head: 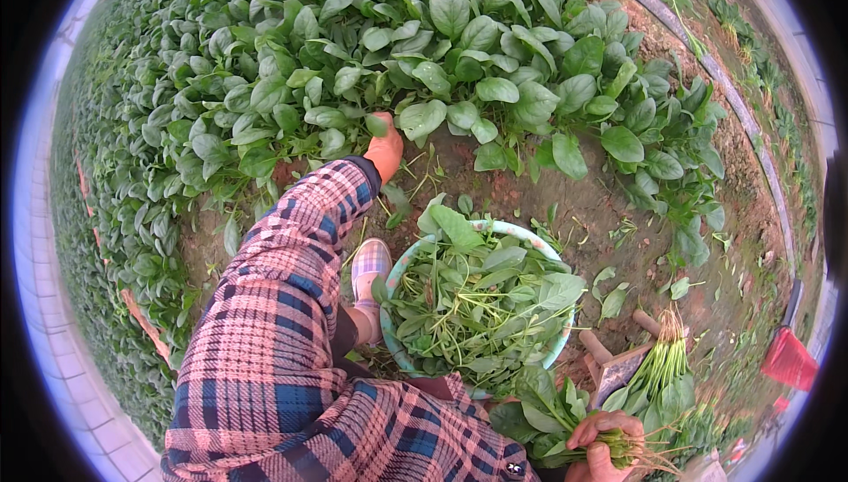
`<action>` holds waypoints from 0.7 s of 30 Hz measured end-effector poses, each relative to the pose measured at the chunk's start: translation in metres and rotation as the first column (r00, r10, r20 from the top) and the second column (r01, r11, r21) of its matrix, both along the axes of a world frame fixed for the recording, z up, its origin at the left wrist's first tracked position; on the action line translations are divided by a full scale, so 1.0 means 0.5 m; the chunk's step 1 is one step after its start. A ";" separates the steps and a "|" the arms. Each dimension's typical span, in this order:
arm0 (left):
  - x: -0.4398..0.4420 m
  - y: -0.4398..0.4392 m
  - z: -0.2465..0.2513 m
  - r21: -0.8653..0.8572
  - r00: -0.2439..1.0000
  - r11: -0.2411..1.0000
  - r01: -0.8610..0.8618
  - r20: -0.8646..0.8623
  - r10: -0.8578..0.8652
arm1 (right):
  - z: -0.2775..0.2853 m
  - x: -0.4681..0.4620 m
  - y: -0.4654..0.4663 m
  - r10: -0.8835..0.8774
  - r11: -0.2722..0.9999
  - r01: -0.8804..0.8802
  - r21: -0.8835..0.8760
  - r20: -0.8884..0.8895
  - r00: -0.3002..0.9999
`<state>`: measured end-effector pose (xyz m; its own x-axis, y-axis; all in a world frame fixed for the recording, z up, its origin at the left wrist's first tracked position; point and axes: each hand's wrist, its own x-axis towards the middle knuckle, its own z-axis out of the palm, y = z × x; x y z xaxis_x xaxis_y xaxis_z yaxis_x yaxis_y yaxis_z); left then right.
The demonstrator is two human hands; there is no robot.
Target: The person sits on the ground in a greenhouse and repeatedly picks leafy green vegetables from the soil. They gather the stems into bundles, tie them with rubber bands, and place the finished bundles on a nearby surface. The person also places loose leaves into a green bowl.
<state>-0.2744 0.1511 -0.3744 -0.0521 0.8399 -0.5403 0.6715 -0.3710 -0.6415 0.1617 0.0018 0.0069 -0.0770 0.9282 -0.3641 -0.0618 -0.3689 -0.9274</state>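
Observation:
My left hand [386, 149] reaches into the near edge of the bed of leafy green plants [450, 78], which look like spinach. Leaves hide its fingertips, so what they touch does not show. At the lower right my right hand [604, 445] is closed round the stems of a bunch of leafy greens [546, 409], its pale roots sticking out to the right and its leaves pointing left. Between the hands stands a round basin [395, 343] with a light green rim, heaped with loose leaves and stems [483, 303]. Another bunch of greens [662, 363] lies roots up, right of the basin.
A small wooden stool or stand [616, 372] is beside the basin. A foot in a checked shoe [371, 266] is at the basin's left. A grey hose or pipe [735, 94] curves along the right. A red object [790, 359] lies at far right. Loose leaves dot the soil [517, 184].

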 end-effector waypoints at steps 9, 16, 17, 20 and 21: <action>-0.056 0.019 -0.034 -0.081 0.987 0.984 -0.159 -0.027 0.157 | -0.022 -0.045 -0.019 -0.604 0.797 0.539 -0.273 -0.365 0.708; -0.039 -0.004 -0.079 -0.018 0.972 0.980 -0.199 0.127 0.200 | -0.009 -0.016 0.011 -0.059 0.998 0.059 -0.015 0.006 0.998; -0.056 -0.003 -0.103 -0.029 0.939 0.956 -0.292 0.183 0.293 | -0.011 -0.027 0.004 -0.250 0.966 0.235 -0.110 -0.156 0.956; -0.062 0.003 -0.094 -0.130 0.958 0.965 -0.227 0.149 0.246 | -0.009 -0.031 -0.001 -0.421 0.897 0.353 -0.264 -0.274 0.865; -0.044 0.002 -0.055 -0.148 0.967 0.967 -0.208 0.119 0.226 | -0.005 -0.025 0.000 -0.409 0.899 0.336 -0.281 -0.265 0.873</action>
